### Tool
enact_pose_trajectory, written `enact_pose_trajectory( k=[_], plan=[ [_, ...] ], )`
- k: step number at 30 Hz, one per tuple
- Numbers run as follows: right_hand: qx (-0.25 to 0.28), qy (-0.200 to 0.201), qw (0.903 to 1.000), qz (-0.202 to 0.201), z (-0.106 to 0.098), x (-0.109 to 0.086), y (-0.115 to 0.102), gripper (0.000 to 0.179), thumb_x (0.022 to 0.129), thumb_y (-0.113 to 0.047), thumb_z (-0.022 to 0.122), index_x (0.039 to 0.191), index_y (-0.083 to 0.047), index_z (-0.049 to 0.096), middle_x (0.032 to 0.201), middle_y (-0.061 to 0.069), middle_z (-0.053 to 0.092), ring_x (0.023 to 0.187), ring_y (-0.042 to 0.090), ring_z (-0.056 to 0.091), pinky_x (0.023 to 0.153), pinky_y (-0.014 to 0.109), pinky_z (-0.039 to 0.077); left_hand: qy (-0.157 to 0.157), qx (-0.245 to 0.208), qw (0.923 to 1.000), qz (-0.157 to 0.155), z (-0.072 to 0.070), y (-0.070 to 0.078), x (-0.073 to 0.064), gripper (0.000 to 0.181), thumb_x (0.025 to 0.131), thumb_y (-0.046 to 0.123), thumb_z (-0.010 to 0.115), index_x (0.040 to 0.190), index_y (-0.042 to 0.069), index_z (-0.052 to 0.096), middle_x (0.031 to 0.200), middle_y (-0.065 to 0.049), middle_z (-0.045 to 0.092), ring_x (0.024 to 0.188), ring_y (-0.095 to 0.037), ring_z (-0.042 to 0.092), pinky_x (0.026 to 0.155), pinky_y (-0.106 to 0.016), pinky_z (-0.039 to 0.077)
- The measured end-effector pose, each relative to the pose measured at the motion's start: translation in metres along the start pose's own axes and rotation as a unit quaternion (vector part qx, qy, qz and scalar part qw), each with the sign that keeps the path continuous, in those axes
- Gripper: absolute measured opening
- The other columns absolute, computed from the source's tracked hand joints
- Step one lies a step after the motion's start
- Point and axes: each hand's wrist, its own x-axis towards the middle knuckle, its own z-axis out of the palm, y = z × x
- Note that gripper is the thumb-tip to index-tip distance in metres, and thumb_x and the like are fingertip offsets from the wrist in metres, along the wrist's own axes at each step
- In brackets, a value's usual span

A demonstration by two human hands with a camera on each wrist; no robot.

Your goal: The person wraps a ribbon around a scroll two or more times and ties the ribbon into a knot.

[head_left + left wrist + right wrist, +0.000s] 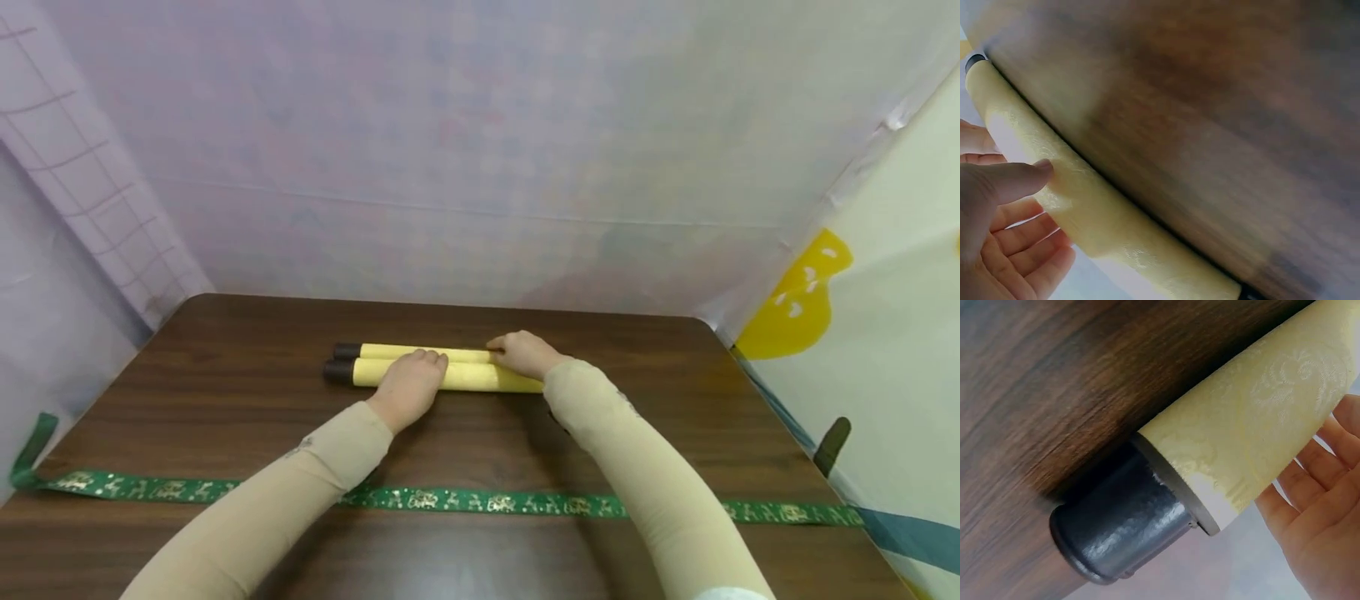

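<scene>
Two yellow rolls, side by side along the tabletop: near roll, far roll. They look to be touching. Two dark caps show at their left ends in the head view; one more close up in your right wrist view. Two hands on the job, one green ribbon.

Your left hand grips the near roll, thumb on its side, fingers reaching over. Your right hand lies over the rolls toward their right end; can't tell how firmly it grips.

Edges: rolls sit just past mid-depth, closer to the back edge, with a strip of wood behind them. Wide stretches of wood left and right. In front, a band of wood up to the ribbon, which runs nearly side to side under your forearms, left end kinked up at the edge. Wall cloth stands right behind the back edge.

Rolls: pale yellow, slight sheen, woven swirl pattern. Cap up close: glossy, cylindrical, rimmed, narrower than the roll.
</scene>
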Motion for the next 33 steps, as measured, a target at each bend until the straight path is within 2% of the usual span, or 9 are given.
enact_pose_trajectory(
  k=[4, 7, 10, 17, 21, 26, 30, 33],
  plan=[
    [-0.010, -0.005, 0.9999, -0.008, 0.000, 0.001, 0.000, 0.039, 0.097, -0.025, 0.050, 0.132, -0.007, 0.052, 0.130, 0.010, 0.055, 0.122, 0.027, 0.049, 0.100, 0.040, 0.039, -0.004, 0.006, 0.9999, 0.010, -0.002, 0.004, 0.002, 0.023, 0.084, -0.006, 0.059, 0.106, -0.004, 0.063, 0.096, -0.016, 0.065, 0.086, -0.027, 0.062, 0.076, -0.034, 0.052],
    [-0.016, -0.008, 0.9998, -0.013, -0.001, 0.001, -0.001, 0.039, 0.097, -0.025, 0.051, 0.131, -0.006, 0.054, 0.130, 0.010, 0.056, 0.121, 0.027, 0.049, 0.099, 0.040, 0.039, -0.007, 0.005, 0.9999, 0.010, -0.003, 0.006, 0.003, 0.022, 0.084, -0.006, 0.059, 0.105, -0.003, 0.063, 0.098, -0.016, 0.065, 0.088, -0.027, 0.063, 0.077, -0.034, 0.052],
    [-0.019, -0.013, 0.9996, -0.017, -0.003, 0.001, -0.003, 0.039, 0.096, -0.026, 0.052, 0.130, -0.007, 0.055, 0.130, 0.009, 0.055, 0.122, 0.026, 0.049, 0.100, 0.040, 0.039, -0.018, 0.000, 0.9998, 0.009, -0.005, 0.007, 0.003, 0.023, 0.086, -0.005, 0.058, 0.108, -0.003, 0.063, 0.104, -0.017, 0.064, 0.094, -0.028, 0.063, 0.079, -0.034, 0.052],
    [-0.018, -0.031, 0.9989, -0.032, -0.005, -0.001, -0.006, 0.037, 0.096, -0.023, 0.053, 0.129, -0.007, 0.056, 0.129, 0.008, 0.056, 0.121, 0.026, 0.049, 0.099, 0.040, 0.039, -0.056, -0.021, 0.9981, 0.014, -0.010, 0.009, 0.006, 0.024, 0.087, -0.001, 0.059, 0.112, -0.003, 0.061, 0.109, -0.018, 0.063, 0.099, -0.030, 0.061, 0.075, -0.036, 0.053],
    [-0.009, -0.044, 0.9988, -0.021, -0.004, -0.001, -0.006, 0.039, 0.095, -0.025, 0.054, 0.130, -0.009, 0.055, 0.129, 0.008, 0.056, 0.119, 0.025, 0.051, 0.097, 0.039, 0.041, -0.058, -0.006, 0.9976, 0.038, -0.010, 0.009, 0.009, 0.025, 0.087, 0.006, 0.063, 0.111, -0.002, 0.062, 0.108, -0.016, 0.061, 0.095, -0.027, 0.061, 0.072, -0.032, 0.053],
    [0.015, -0.053, 0.9984, -0.008, -0.001, -0.001, -0.010, 0.040, 0.096, -0.027, 0.053, 0.129, -0.006, 0.055, 0.128, 0.009, 0.057, 0.118, 0.024, 0.052, 0.096, 0.039, 0.042, -0.060, -0.016, 0.9954, 0.073, -0.010, 0.009, 0.010, 0.031, 0.082, 0.014, 0.072, 0.108, 0.000, 0.062, 0.104, -0.013, 0.058, 0.090, -0.024, 0.058, 0.069, -0.028, 0.052],
    [0.025, -0.048, 0.9985, -0.011, 0.001, -0.002, -0.012, 0.038, 0.096, -0.026, 0.052, 0.127, -0.004, 0.056, 0.126, 0.011, 0.057, 0.119, 0.025, 0.051, 0.097, 0.039, 0.041, -0.059, -0.020, 0.9941, 0.089, -0.009, 0.007, 0.013, 0.034, 0.080, 0.013, 0.074, 0.109, 0.001, 0.061, 0.106, -0.013, 0.057, 0.093, -0.025, 0.057, 0.072, -0.030, 0.052],
    [0.039, -0.057, 0.9976, -0.005, 0.000, -0.004, -0.012, 0.039, 0.097, -0.026, 0.050, 0.129, -0.004, 0.054, 0.129, 0.011, 0.055, 0.122, 0.026, 0.048, 0.099, 0.040, 0.039, -0.056, -0.019, 0.9935, 0.098, -0.007, 0.007, 0.016, 0.030, 0.083, 0.012, 0.071, 0.108, 0.000, 0.062, 0.105, -0.014, 0.057, 0.093, -0.025, 0.057, 0.072, -0.029, 0.052]
  ],
)
